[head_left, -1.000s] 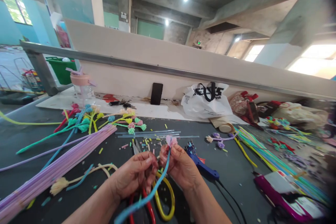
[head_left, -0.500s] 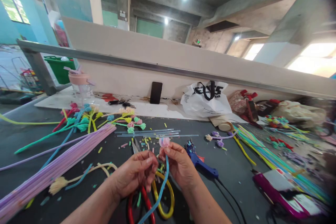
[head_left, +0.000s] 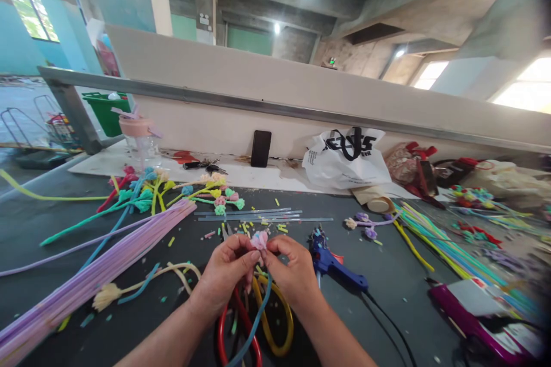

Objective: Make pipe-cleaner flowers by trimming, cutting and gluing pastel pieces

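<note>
Left hand (head_left: 226,275) and right hand (head_left: 291,275) meet fingertip to fingertip, pinching pink flower head (head_left: 259,239); blue stem (head_left: 253,324) trails near, flower far.

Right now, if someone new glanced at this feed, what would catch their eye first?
Probably the left hand and right hand meeting low in the middle, pinching a small pink flower head on a blue pipe cleaner. Next, the thick bundle of lilac pipe cleaners slanting across the dark table at left, and the blue glue gun just right of the hands.
</note>
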Available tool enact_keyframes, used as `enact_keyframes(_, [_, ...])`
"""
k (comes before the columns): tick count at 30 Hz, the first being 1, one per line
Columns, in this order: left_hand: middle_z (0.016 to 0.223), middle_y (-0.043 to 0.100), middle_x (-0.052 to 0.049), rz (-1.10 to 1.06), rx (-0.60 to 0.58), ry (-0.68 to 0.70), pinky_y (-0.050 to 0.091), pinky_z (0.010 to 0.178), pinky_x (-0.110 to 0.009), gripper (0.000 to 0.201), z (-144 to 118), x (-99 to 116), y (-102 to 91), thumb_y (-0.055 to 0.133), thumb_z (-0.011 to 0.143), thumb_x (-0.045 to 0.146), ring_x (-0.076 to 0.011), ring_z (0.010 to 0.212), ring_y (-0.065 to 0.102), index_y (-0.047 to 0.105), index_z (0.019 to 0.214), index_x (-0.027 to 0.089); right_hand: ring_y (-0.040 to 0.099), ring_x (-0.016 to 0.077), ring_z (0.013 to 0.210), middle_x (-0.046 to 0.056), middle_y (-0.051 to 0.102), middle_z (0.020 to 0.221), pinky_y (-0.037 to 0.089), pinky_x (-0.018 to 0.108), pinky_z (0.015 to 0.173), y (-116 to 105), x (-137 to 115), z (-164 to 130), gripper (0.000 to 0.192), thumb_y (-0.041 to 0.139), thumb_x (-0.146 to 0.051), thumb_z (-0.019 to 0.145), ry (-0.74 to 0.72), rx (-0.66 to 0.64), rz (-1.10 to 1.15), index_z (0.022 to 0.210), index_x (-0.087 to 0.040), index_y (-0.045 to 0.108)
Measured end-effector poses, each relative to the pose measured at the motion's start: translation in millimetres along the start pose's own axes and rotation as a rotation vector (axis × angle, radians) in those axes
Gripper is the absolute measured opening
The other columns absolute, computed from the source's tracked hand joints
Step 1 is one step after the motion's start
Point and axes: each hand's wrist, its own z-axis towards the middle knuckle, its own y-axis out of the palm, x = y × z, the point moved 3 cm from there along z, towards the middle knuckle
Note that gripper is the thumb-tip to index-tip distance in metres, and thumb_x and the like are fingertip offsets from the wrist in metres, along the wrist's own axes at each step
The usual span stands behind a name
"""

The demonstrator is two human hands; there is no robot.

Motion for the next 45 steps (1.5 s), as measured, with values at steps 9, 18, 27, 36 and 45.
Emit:
enact_keyframes(9, [0.039,0.048,0.008,0.019,-0.028,-0.005,0.037,0.032,-0.015,0.02,0.3,-3.0,-1.8,0.061,0.076,0.033,-0.0038,0.03,0.037,0.049,0.075,0.018,0.049,0.011,0.057,-0.001,0.051,0.057,0.038,0.02,0.056,4.4,-1.6,-4.1,0.018,0.053,-0.011,0.073,-0.123,-0.013,-0.111,0.056,-0.017,0.054])
enact_keyframes(18, [0.039,0.05,0.008,0.019,-0.024,0.002,0.037,0.033,-0.014,0.023,1.1,0.1,-0.8,0.064,0.073,0.033,-0.0038,0.031,0.039,0.048,0.074,0.017,0.05,0.0115,0.056,-0.001,0.052,0.057,0.039,0.021,0.056,3.8,-0.2,-4.4,0.017,0.054,-0.015,0.073,-0.067,0.013,-0.097,0.055,-0.016,0.053])
enact_keyframes(27, [0.041,0.046,0.009,0.234,-0.15,0.026,0.035,0.034,-0.015,0.025,-7.4,9.5,13.4,0.064,0.07,0.036,-0.0037,0.032,0.039,0.049,0.073,0.016,0.046,0.0133,0.058,-0.001,0.052,0.059,0.037,0.023,0.056,-0.7,21.7,1.2,0.022,0.055,-0.035,0.074,0.232,0.024,0.102,0.065,-0.016,0.059])
enact_keyframes(36, [0.07,0.055,0.002,0.181,-0.054,0.289,0.031,0.034,-0.015,0.023,-14.0,93.7,10.1,0.058,0.075,0.038,-0.0031,0.04,0.043,0.054,0.081,0.016,0.04,0.0109,0.052,-0.003,0.047,0.054,0.032,0.022,0.05,-1.4,20.3,1.2,0.028,0.052,-0.041,0.074,0.23,0.069,0.144,0.063,-0.016,0.058])
enact_keyframes(45, [0.061,0.052,0.004,0.523,0.258,0.223,0.026,0.038,-0.015,0.017,-103.4,89.7,-41.8,0.056,0.075,0.035,-0.0038,0.04,0.036,0.057,0.076,0.018,0.038,0.009,0.046,-0.005,0.044,0.049,0.03,0.021,0.044,19.3,-7.5,0.2,0.026,0.053,-0.039,0.073,0.234,-0.116,0.156,0.064,-0.015,0.059])
